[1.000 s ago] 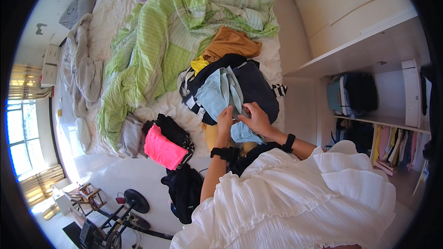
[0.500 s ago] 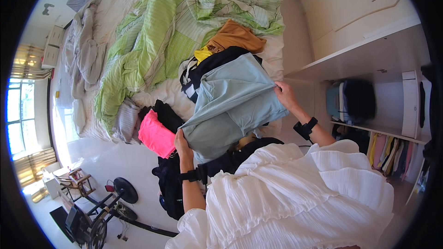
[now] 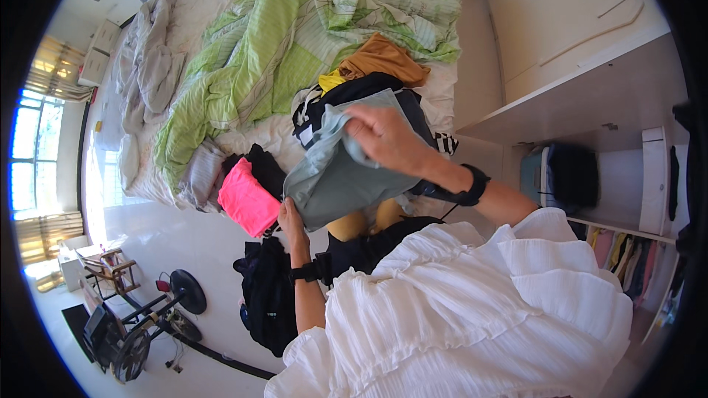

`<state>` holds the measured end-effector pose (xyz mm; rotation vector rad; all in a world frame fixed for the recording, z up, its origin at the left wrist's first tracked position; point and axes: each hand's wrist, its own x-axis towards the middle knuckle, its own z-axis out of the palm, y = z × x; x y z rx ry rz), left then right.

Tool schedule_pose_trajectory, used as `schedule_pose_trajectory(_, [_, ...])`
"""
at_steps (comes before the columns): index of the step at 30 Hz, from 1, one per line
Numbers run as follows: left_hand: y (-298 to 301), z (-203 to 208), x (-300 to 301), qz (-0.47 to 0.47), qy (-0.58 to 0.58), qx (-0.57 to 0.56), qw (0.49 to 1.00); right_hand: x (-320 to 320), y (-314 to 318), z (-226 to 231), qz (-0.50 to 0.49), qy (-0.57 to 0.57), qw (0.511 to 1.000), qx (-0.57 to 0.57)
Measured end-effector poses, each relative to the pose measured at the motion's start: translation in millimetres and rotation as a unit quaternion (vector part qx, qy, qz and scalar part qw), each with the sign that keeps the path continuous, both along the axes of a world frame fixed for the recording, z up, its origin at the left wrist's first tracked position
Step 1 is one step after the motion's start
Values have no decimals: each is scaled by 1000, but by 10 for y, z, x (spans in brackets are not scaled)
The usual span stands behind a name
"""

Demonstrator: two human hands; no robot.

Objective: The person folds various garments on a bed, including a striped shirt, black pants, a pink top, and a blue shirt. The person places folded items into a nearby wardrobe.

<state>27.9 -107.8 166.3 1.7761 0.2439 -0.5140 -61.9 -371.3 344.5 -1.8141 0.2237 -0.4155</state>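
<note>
A pale blue-grey garment (image 3: 335, 188) is stretched between my hands above the bed's near edge; its exact kind is unclear. My left hand (image 3: 291, 218) pinches its lower left corner. Higher up, my right hand (image 3: 380, 136) grips the cloth with fingers closed, reaching across from the right, and hides part of the upper edge. Just left of my left hand lies a folded bright pink garment (image 3: 247, 195). Behind the blue-grey cloth sits a heap of dark clothes (image 3: 361, 90), with a brown garment (image 3: 387, 60) and a yellow one (image 3: 331, 82) beyond it.
A rumpled green quilt (image 3: 258, 59) covers much of the bed. Black clothing (image 3: 267, 302) hangs or lies by my left forearm. An exercise bike (image 3: 147, 324) stands on the floor at the lower left. To the right is an open wardrobe (image 3: 619, 147) with hanging clothes.
My right hand has swung left and inward, carrying its side of the blue-grey garment over toward the left, so the cloth is now doubled and narrower. The left hand still holds its corner.
</note>
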Motion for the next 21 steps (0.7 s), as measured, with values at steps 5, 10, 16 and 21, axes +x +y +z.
schedule_pose_trajectory(5, [434,-223,-366,46,86,-110,989,-48,1144,-503,164,1,983,-79])
schedule_pose_trajectory(10, [880,-288,-614,86,221,-20,971,-394,495,-1205,17,102,964,-246])
schedule_pose_trajectory(16, [789,-270,-738,-17,191,23,981,-581,-510,-1817,-114,297,836,-447])
schedule_pose_trajectory(21, [103,-211,-804,-312,-52,187,930,-580,-673,-2152,-138,370,873,-285])
